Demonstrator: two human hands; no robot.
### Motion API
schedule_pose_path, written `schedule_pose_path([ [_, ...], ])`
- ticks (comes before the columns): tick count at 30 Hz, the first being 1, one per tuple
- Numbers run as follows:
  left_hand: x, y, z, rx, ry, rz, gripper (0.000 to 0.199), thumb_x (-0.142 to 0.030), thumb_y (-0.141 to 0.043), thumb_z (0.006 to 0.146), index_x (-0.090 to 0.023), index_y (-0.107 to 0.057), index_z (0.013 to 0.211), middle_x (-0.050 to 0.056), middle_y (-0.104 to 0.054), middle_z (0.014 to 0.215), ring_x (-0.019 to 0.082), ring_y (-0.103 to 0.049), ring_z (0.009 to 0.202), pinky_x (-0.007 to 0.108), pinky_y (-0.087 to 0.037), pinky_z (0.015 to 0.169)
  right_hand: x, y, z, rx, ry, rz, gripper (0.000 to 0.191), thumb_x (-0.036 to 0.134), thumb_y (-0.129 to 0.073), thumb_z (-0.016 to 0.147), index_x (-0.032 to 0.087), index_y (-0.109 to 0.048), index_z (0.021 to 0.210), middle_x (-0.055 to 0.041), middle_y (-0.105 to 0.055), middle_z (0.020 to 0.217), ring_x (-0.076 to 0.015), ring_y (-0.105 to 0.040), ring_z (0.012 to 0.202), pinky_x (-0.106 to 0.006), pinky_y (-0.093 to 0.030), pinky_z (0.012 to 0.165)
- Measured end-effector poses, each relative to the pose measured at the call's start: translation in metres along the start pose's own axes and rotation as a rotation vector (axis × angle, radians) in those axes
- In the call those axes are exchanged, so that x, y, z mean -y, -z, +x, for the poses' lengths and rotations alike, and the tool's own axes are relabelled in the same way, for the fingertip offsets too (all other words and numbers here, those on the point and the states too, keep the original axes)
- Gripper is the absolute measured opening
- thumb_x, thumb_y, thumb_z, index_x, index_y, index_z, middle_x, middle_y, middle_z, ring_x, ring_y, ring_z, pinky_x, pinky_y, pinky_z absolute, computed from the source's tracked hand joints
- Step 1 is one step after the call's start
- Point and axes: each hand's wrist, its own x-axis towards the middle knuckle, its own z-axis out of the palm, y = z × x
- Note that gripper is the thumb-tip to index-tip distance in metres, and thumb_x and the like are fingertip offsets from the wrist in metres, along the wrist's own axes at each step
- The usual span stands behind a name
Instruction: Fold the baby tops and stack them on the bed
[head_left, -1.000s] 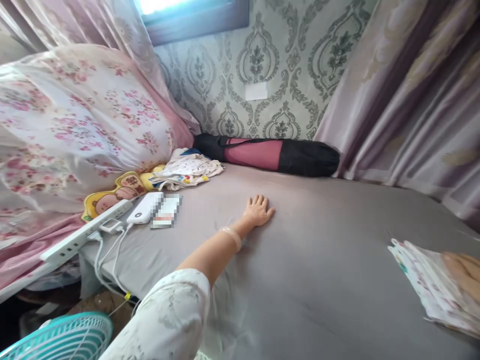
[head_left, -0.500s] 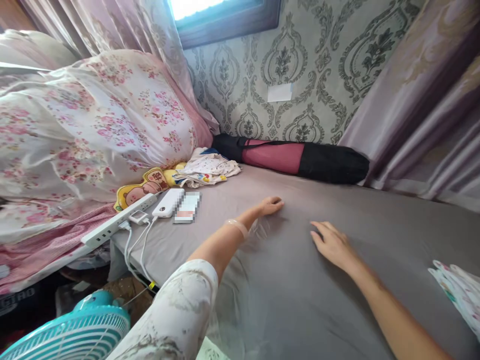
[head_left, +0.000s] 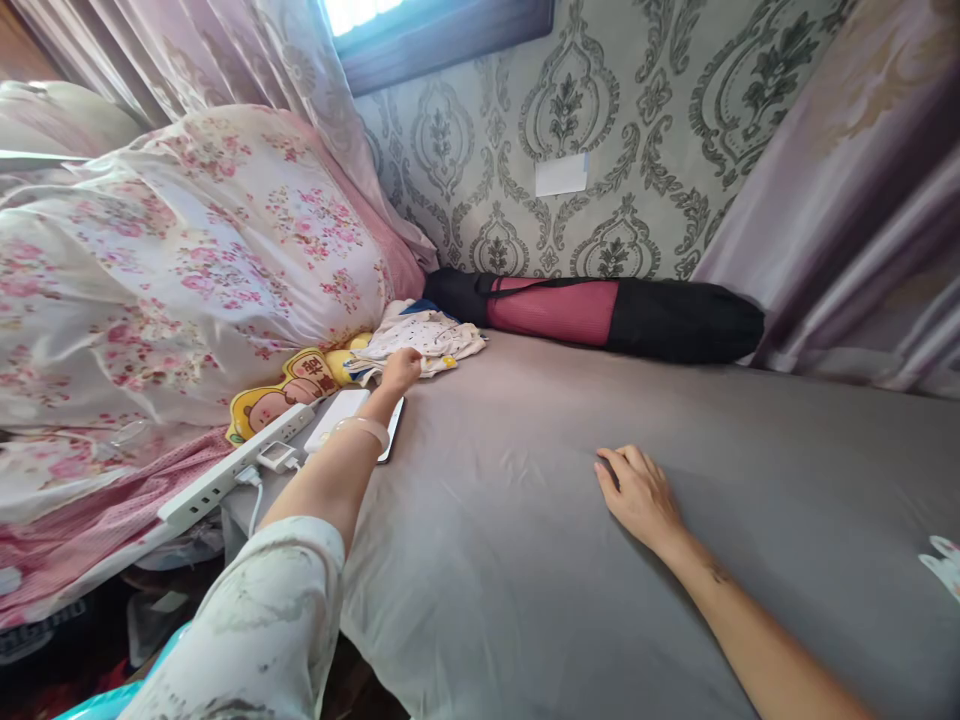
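My left hand [head_left: 403, 369] is at the near edge of a crumpled pile of folded white patterned clothes [head_left: 420, 335], its fingers bent together against the cloth. Whether it grips a fold is too small to tell. Below its wrist, a phone [head_left: 392, 432] and a white power bank [head_left: 335, 415] lie partly hidden by my forearm. My right hand [head_left: 640, 497] rests over the grey sheet [head_left: 510, 560], fingers apart and loosely curved, with nothing in it.
A black and pink rolled bag [head_left: 555, 310] lies along the wall. At left are a white power strip [head_left: 232, 470] with plugs, a yellow cartoon cushion [head_left: 262, 408] and floral bedding [head_left: 187, 260]. Part of a turquoise fan [head_left: 112, 698] shows at lower left.
My left hand has moved left and away from me, from the bare sheet to the clothes pile. My right hand has shifted slightly left. The view has moved a little.
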Motion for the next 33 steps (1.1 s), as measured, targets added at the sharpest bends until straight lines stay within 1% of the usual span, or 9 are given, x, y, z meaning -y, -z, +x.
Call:
schedule_pose_path([
  [4,0.024,0.018,0.015,-0.064,0.058,0.095,0.040,-0.015,-0.048,0.082,-0.008,-0.067,0.117,0.015,-0.065,0.122,0.027,-0.055,0.117,0.033,-0.038,0.102,0.000,-0.001,0.000,-0.009,-0.011,0.021,0.033,0.033,-0.041,0.098,0.018,-0.066,0.112,-0.0099,-0.063,0.099,-0.0241,-0.059,0.091,-0.036,-0.042,0.079],
  [8,0.043,0.028,0.031,-0.126,0.170,0.178,0.045,-0.022,-0.045,0.086,-0.009,-0.060,0.126,0.019,-0.056,0.132,0.036,-0.045,0.126,0.045,-0.034,0.104,0.000,0.000,-0.001,-0.005,-0.015,0.045,0.034,0.034,-0.039,0.098,0.019,-0.066,0.112,-0.0101,-0.063,0.099,-0.0245,-0.059,0.092,-0.036,-0.043,0.079],
  [12,0.060,0.031,0.044,-0.096,0.283,0.241,0.046,-0.028,-0.047,0.085,-0.012,-0.058,0.127,0.020,-0.055,0.134,0.039,-0.044,0.124,0.051,-0.035,0.099,0.000,0.000,-0.001,-0.005,-0.011,0.039,0.035,0.034,-0.037,0.098,0.019,-0.066,0.112,-0.0103,-0.063,0.099,-0.0249,-0.059,0.090,-0.038,-0.043,0.078],
  [15,0.068,0.031,0.052,-0.068,0.319,0.262,0.042,-0.029,-0.052,0.081,-0.012,-0.064,0.118,0.022,-0.058,0.128,0.041,-0.048,0.120,0.051,-0.038,0.094,0.000,-0.001,-0.001,-0.007,-0.008,0.028,0.034,0.034,-0.038,0.098,0.020,-0.066,0.111,-0.0102,-0.063,0.099,-0.0247,-0.058,0.089,-0.038,-0.043,0.077],
  [19,0.069,0.031,0.057,-0.073,0.353,0.275,0.037,-0.033,-0.055,0.078,-0.014,-0.071,0.106,0.021,-0.066,0.115,0.041,-0.052,0.116,0.049,-0.039,0.090,0.000,0.000,-0.001,-0.011,-0.015,0.046,0.033,0.033,-0.039,0.097,0.022,-0.066,0.110,-0.0096,-0.063,0.098,-0.0243,-0.059,0.090,-0.036,-0.042,0.076],
  [21,0.067,0.032,0.059,-0.066,0.358,0.265,0.039,-0.036,-0.056,0.078,-0.015,-0.071,0.107,0.019,-0.068,0.112,0.040,-0.053,0.115,0.048,-0.040,0.089,0.001,0.000,-0.001,-0.013,-0.020,0.062,0.032,0.033,-0.039,0.097,0.023,-0.066,0.110,-0.0091,-0.062,0.097,-0.0237,-0.059,0.091,-0.036,-0.042,0.077],
  [24,0.065,0.032,0.058,-0.073,0.350,0.258,0.041,-0.038,-0.055,0.081,-0.016,-0.071,0.112,0.019,-0.067,0.116,0.039,-0.052,0.116,0.049,-0.039,0.090,0.002,0.001,-0.001,-0.014,-0.021,0.061,0.032,0.033,-0.038,0.097,0.022,-0.065,0.111,-0.0089,-0.062,0.097,-0.0235,-0.059,0.092,-0.036,-0.042,0.079],
  [30,0.059,0.033,0.051,-0.151,0.245,0.375,0.037,-0.040,-0.049,0.090,-0.016,-0.074,0.104,0.015,-0.068,0.111,0.036,-0.051,0.111,0.050,-0.036,0.093,0.003,0.001,-0.001,-0.019,-0.015,0.023,0.032,0.032,-0.037,0.097,0.023,-0.065,0.111,-0.0091,-0.062,0.099,-0.0239,-0.059,0.091,-0.037,-0.042,0.079],
  [33,0.047,0.035,0.050,-0.169,0.180,0.362,0.032,-0.033,-0.049,0.090,-0.015,-0.072,0.103,0.015,-0.065,0.117,0.037,-0.050,0.115,0.048,-0.038,0.093,0.003,0.001,-0.001,-0.017,-0.016,0.016,0.031,0.032,-0.038,0.097,0.023,-0.064,0.110,-0.0089,-0.063,0.099,-0.0238,-0.059,0.091,-0.036,-0.042,0.078],
])
